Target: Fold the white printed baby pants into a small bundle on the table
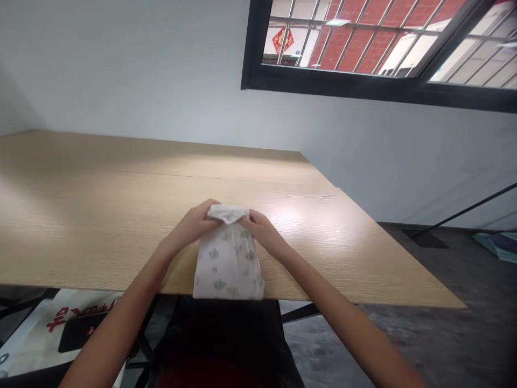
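Note:
A folded white cloth with a grey-green print (228, 264) lies at the front edge of the wooden table. Its far end is turned over into a small plain white flap. At the flap's left corner, my left hand (198, 220) pinches the fabric with closed fingers. My right hand (262, 230) grips the opposite corner, its thumb and fingers closed on the cloth. Some fingertips of both hands are hidden by the fabric. Whether the cloth is a garment cannot be made out.
The pale wooden table (100, 226) reaches back toward the grey wall, its right edge running diagonally. Below the front edge at left are a white bag with red lettering (36, 339) and a dark phone-like object (78, 331). A barred window (355, 37) is above.

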Motion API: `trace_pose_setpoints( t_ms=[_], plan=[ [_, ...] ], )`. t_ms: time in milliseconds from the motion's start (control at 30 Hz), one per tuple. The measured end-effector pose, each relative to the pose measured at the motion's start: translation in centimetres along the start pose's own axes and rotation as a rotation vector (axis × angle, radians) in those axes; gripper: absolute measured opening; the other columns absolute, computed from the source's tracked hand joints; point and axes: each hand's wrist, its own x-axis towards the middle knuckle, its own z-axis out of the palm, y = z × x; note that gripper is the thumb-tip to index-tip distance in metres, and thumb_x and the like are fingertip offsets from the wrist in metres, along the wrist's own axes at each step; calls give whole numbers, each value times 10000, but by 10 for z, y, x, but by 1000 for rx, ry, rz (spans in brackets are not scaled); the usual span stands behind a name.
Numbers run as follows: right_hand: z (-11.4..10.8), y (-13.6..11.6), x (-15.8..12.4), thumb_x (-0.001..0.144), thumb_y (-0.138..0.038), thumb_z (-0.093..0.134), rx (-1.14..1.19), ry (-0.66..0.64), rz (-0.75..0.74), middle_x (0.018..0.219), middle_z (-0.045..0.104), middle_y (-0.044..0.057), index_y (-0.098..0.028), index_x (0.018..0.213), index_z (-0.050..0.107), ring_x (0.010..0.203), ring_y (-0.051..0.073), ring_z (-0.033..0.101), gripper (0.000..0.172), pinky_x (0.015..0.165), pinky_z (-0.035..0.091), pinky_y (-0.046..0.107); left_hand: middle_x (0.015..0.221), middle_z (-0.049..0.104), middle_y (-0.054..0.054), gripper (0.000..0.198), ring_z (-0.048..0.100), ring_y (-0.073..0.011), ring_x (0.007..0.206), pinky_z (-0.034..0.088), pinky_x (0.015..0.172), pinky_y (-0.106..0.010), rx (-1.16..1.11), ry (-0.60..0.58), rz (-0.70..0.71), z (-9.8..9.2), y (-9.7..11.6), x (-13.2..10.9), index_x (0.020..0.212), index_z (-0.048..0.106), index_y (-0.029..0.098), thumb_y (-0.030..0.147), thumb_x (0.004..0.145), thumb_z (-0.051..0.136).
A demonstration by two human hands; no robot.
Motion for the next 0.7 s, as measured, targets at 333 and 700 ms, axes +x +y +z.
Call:
trace_pose_setpoints(
  t_ms=[333, 700],
  plan=[
    [41, 40, -31, 902, -288, 295, -683, 7, -607, 1258, 495, 104, -113, 1199, 501, 1232, 238, 360, 402, 1069, 265, 441, 1370, 376, 34, 368, 205, -226, 1304, 18, 1049, -517, 327, -222, 330, 44, -36, 9, 1298, 412, 326, 330, 958, 274],
    [11, 41, -47, 692, -642, 517, -671, -378, -490, 1467, 176, 101, -177, 1400, 238, 1355, 316, 95, 892, 1070, 75, 583, 1470, 101, -42, 493, 10, -239, 1335, -33, 1044, -504, 461, -191, 254, 42, -41, 30, 1405, 197, 260, 197, 943, 359]
  ],
)
